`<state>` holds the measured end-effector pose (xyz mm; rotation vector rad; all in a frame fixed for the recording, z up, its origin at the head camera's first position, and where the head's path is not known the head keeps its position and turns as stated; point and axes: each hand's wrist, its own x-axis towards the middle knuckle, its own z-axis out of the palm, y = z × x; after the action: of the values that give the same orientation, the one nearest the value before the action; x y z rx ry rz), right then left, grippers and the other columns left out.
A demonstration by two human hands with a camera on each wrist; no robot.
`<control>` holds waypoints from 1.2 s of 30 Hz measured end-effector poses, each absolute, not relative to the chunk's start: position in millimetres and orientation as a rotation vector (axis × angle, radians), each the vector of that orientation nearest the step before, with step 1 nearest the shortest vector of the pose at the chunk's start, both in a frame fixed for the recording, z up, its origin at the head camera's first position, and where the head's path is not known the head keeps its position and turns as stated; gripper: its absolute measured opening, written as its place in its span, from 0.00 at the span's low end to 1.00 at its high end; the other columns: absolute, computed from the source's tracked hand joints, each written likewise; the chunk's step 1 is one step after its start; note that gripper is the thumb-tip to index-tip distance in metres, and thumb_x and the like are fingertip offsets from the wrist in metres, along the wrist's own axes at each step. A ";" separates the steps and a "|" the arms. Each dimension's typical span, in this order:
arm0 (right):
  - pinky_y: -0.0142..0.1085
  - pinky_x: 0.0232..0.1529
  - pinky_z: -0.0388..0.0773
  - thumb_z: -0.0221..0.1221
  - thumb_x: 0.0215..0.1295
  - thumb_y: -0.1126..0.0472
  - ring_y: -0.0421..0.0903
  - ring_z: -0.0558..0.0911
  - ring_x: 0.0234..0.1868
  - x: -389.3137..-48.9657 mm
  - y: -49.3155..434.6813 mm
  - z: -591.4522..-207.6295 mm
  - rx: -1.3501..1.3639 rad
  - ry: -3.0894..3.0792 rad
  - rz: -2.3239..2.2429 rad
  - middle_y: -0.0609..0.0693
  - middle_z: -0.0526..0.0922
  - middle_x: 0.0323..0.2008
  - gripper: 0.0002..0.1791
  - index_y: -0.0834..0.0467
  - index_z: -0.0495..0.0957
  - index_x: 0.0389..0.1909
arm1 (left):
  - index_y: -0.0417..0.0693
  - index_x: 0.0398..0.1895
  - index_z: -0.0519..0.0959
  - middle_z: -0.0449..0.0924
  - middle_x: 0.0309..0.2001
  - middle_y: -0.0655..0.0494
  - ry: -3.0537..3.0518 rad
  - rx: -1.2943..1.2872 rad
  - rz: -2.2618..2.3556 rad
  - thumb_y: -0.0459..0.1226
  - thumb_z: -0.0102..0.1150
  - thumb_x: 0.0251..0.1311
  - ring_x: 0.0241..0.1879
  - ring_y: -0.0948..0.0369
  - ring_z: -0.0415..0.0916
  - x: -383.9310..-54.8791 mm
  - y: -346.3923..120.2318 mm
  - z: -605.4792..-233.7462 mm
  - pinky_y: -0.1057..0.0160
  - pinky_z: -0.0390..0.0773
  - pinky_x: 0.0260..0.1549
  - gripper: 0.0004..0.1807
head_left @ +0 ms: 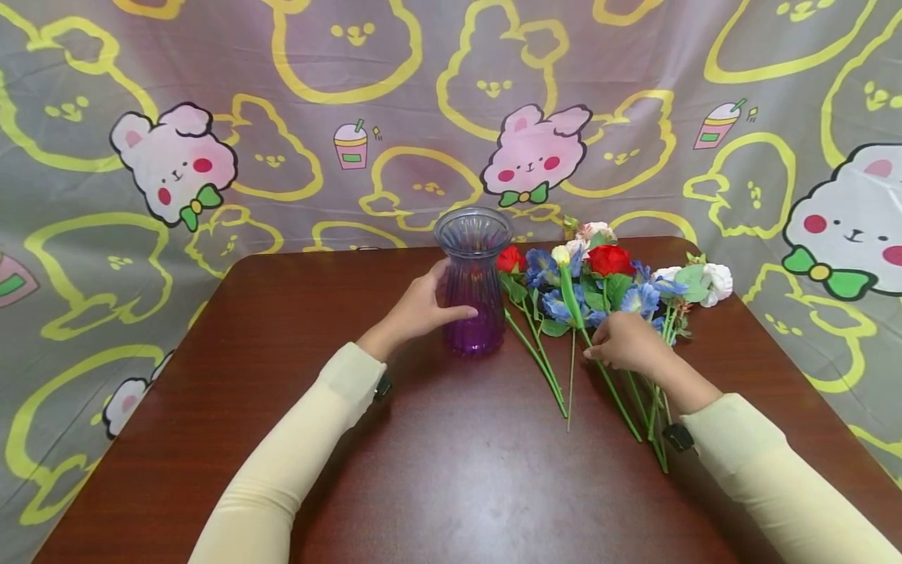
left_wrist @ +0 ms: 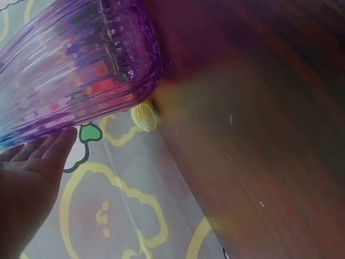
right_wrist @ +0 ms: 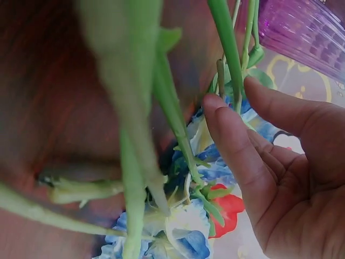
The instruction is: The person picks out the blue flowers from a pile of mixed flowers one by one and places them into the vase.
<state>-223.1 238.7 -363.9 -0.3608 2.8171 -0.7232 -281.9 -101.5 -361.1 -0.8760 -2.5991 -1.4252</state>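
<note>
A ribbed glass vase (head_left: 474,282), clear at the flared rim and purple toward the base, stands upright on the table. My left hand (head_left: 426,305) holds its left side, thumb across the front and fingers partly hidden behind. In the left wrist view the fingers (left_wrist: 59,148) lie along the purple glass. My right hand (head_left: 627,345) pinches the green stem of a pale yellow tulip (head_left: 561,254) between thumb and forefinger. That stem (right_wrist: 229,48) runs between the fingertips in the right wrist view. The tulip's bud overlaps the other flowers, to the right of the vase.
Red roses (head_left: 610,260), blue flowers (head_left: 640,299) and white flowers (head_left: 717,284) lie on the brown table (head_left: 451,486), heads toward the back and several stems (head_left: 539,356) toward the front. A patterned cloth (head_left: 423,117) hangs behind the table's far edge.
</note>
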 end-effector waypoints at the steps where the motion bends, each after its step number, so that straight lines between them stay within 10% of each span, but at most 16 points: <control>1: 0.36 0.20 0.72 0.66 0.59 0.62 0.42 0.77 0.17 -223.1 238.5 -364.9 -0.350 2.820 -0.718 0.49 0.78 0.14 0.13 0.60 0.80 0.16 | 0.43 0.72 0.57 0.74 0.61 0.47 -2.599 -0.879 -1.419 0.43 0.76 0.49 0.58 0.57 0.73 -282.0 -101.4 -361.3 0.58 0.72 0.58 0.50; 36: 0.36 0.23 0.69 0.63 0.59 0.67 0.41 0.74 0.21 -217.3 202.2 -342.8 -0.529 3.010 -0.807 0.48 0.83 0.20 0.09 0.60 0.80 0.19 | 0.42 0.70 0.59 0.76 0.59 0.46 -2.541 -0.918 -1.428 0.40 0.76 0.48 0.56 0.57 0.75 -284.0 -100.9 -365.0 0.61 0.73 0.56 0.47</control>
<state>-217.3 202.2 -342.8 -0.5286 3.0096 -0.8072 -284.0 -100.9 -365.0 -0.9182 -2.5414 -1.4280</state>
